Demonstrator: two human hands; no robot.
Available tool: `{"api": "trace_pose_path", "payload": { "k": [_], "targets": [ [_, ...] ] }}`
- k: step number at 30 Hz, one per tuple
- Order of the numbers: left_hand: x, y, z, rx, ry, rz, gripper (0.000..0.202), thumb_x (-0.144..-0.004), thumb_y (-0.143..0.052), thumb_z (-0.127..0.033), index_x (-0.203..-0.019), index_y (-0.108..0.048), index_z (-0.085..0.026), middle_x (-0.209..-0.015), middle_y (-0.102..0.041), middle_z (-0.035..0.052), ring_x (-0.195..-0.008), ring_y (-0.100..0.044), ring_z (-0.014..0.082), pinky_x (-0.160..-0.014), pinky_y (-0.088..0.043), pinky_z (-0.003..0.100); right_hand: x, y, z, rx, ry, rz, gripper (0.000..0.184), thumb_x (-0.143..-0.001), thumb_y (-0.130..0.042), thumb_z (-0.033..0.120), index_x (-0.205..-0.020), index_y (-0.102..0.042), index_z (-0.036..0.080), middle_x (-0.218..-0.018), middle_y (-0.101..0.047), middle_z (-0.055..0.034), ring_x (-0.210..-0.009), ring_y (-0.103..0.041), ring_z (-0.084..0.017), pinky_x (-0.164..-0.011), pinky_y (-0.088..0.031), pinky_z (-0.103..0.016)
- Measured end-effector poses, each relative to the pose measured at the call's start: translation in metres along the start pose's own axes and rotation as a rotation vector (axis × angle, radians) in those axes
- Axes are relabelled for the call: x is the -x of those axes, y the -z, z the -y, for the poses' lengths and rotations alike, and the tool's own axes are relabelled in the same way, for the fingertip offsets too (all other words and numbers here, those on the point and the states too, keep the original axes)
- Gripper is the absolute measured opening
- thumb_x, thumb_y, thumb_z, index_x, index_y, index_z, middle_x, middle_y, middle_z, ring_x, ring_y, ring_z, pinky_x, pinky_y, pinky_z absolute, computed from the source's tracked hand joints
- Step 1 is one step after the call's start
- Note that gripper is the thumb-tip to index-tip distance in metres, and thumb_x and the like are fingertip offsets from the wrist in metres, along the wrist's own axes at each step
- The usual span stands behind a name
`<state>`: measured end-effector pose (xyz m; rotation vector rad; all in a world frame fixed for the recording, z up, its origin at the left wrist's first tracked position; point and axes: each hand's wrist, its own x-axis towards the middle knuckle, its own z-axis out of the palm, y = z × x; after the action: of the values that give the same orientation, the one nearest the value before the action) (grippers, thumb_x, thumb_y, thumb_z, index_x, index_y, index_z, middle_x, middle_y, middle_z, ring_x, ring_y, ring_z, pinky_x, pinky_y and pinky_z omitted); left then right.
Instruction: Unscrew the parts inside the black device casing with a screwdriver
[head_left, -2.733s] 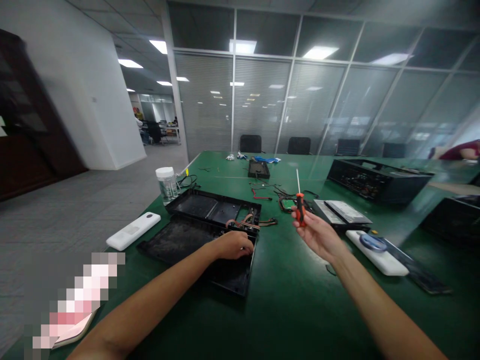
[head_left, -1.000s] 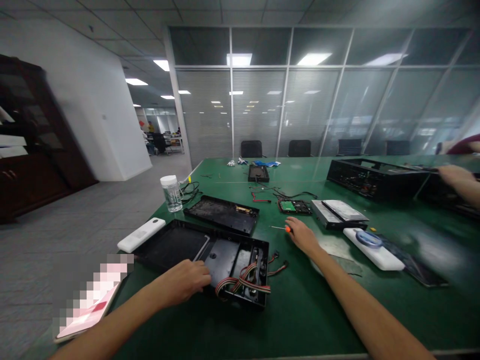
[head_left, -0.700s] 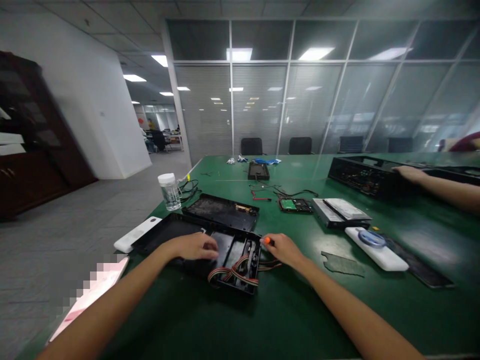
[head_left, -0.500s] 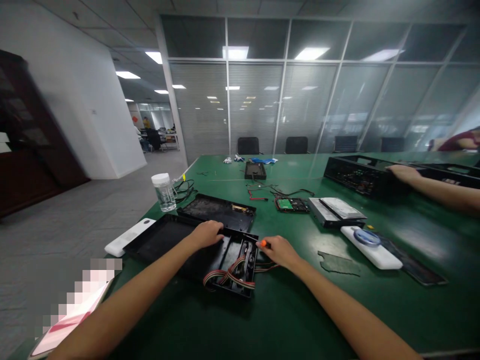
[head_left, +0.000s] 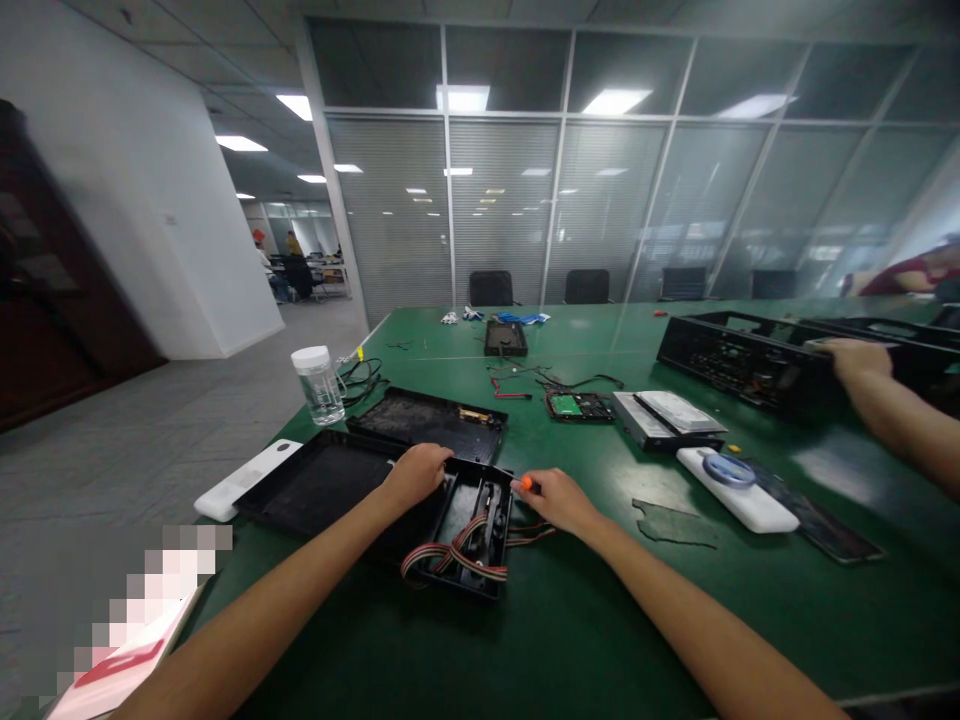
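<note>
In front of me lies a black plastic casing (head_left: 315, 490), with a compartment of small mechanical parts and a bundle of striped ribbon wires (head_left: 454, 555) at its right end. My left hand (head_left: 420, 475) is closed on the casing's far wall, beside that compartment; its fingertips are partly hidden. At the right corner, my right hand (head_left: 553, 497) grips a screwdriver (head_left: 527, 484) with an orange handle end. Its thin shaft points left along the casing's far edge, and the tip is too small to make out. Just behind lies a second black panel (head_left: 427, 425).
A water bottle (head_left: 318, 385) and a white device (head_left: 247, 480) stand at left. On the right are a circuit board (head_left: 577, 404), a metal drive box (head_left: 664, 425), a white case (head_left: 735, 490) and a thin plate (head_left: 675, 522). Another person's hand (head_left: 859, 365) touches a big black chassis (head_left: 739, 360).
My hands stay nearly in place at the casing. The view has shifted slightly. The other person's hand has moved right along the black chassis, which has turned a little.
</note>
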<state>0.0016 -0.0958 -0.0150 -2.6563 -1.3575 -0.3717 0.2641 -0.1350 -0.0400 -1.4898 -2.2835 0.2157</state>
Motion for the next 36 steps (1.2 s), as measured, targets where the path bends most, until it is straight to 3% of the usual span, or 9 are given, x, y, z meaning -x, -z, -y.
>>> {"api": "trace_pose_path", "payload": {
  "k": [5, 8, 15, 21, 23, 27, 31, 33, 36],
  "targets": [
    [-0.009, 0.015, -0.015, 0.163, -0.207, 0.036, 0.025, -0.079, -0.047, -0.011, -0.094, -0.066, -0.017, -0.088, -0.062, 0.0055, -0.085, -0.056, 0.0151, -0.081, -0.041, 0.024, -0.001, 0.001, -0.001, -0.057, -0.026, -0.023, 0.044, -0.086, -0.036, 0.048, -0.064, -0.061, 0.019, -0.058, -0.06, -0.0028, -0.055, -0.051, -0.014, -0.055, -0.032, -0.023],
    [-0.02, 0.013, -0.028, 0.216, -0.285, 0.086, 0.02, -0.081, -0.05, -0.015, -0.09, -0.068, -0.016, -0.085, -0.065, 0.005, -0.081, -0.057, 0.0151, -0.078, -0.041, 0.023, -0.003, 0.001, -0.004, -0.072, -0.042, -0.051, 0.044, -0.085, -0.036, 0.05, -0.063, -0.059, 0.019, -0.057, -0.059, -0.0022, -0.053, -0.05, -0.013, -0.054, -0.031, -0.023],
    [-0.024, -0.013, -0.037, 0.266, -0.243, 0.103, 0.019, -0.083, -0.05, -0.016, -0.092, -0.067, -0.015, -0.091, -0.067, 0.0061, -0.085, -0.06, 0.0171, -0.079, -0.041, 0.024, -0.004, 0.005, -0.017, -0.114, -0.076, -0.129, 0.044, -0.085, -0.036, 0.05, -0.061, -0.056, 0.019, -0.055, -0.057, -0.0006, -0.054, -0.051, -0.014, -0.054, -0.033, -0.022],
    [-0.016, -0.017, -0.038, 0.259, -0.259, 0.077, 0.022, -0.083, -0.047, -0.015, -0.093, -0.067, -0.014, -0.09, -0.067, 0.0078, -0.085, -0.06, 0.0177, -0.08, -0.041, 0.026, -0.006, 0.004, -0.019, -0.182, -0.069, -0.136, 0.033, -0.082, -0.042, 0.047, -0.069, -0.056, 0.02, -0.062, -0.058, -0.001, -0.061, -0.052, -0.015, -0.059, -0.036, -0.024],
    [-0.017, -0.016, -0.038, 0.293, -0.286, 0.082, 0.022, -0.083, -0.047, -0.016, -0.092, -0.067, -0.014, -0.09, -0.066, 0.0073, -0.085, -0.059, 0.0166, -0.081, -0.041, 0.025, -0.007, 0.003, -0.024, -0.251, -0.103, -0.16, 0.023, -0.076, -0.05, 0.042, -0.083, -0.053, 0.02, -0.069, -0.057, -0.0002, -0.063, -0.051, -0.014, -0.059, -0.037, -0.024],
    [-0.018, -0.016, -0.035, 0.359, -0.274, 0.086, 0.019, -0.082, -0.048, -0.015, -0.09, -0.066, -0.015, -0.091, -0.066, 0.0051, -0.085, -0.058, 0.0148, -0.082, -0.041, 0.024, -0.008, 0.009, -0.037, -0.458, -0.161, -0.146, 0.03, -0.066, -0.054, 0.025, -0.093, -0.042, 0.02, -0.076, -0.051, 0.0028, -0.058, -0.047, -0.01, -0.055, -0.038, -0.022],
    [-0.017, -0.015, -0.035, 0.387, -0.21, 0.092, 0.017, -0.081, -0.05, -0.015, -0.091, -0.064, -0.015, -0.09, -0.065, 0.0043, -0.083, -0.058, 0.0144, -0.079, -0.042, 0.023, -0.008, 0.033, -0.037, -0.723, -0.136, -0.118, 0.028, -0.074, -0.048, 0.031, -0.098, -0.044, 0.019, -0.07, -0.052, 0.003, -0.051, -0.047, -0.009, -0.048, -0.037, -0.022],
    [-0.017, -0.015, -0.037, 0.399, -0.188, 0.106, 0.017, -0.081, -0.05, -0.015, -0.091, -0.063, -0.014, -0.088, -0.064, 0.0043, -0.081, -0.058, 0.0144, -0.077, -0.042, 0.023, -0.007, 0.045, -0.031, -0.759, -0.161, -0.2, 0.029, -0.08, -0.042, 0.04, -0.094, -0.051, 0.016, -0.059, -0.05, 0.003, -0.045, -0.043, -0.01, -0.044, -0.034, -0.022],
    [-0.017, -0.014, -0.038, 0.41, -0.173, 0.125, 0.017, -0.082, -0.048, -0.015, -0.092, -0.063, -0.015, -0.088, -0.064, 0.0045, -0.081, -0.057, 0.0147, -0.076, -0.042, 0.023, -0.002, 0.052, -0.021, -0.642, -0.166, -0.376, 0.035, -0.081, -0.041, 0.044, -0.074, -0.058, 0.015, -0.048, -0.044, 0.003, -0.042, -0.038, -0.009, -0.042, -0.029, -0.022]
  ]
}}
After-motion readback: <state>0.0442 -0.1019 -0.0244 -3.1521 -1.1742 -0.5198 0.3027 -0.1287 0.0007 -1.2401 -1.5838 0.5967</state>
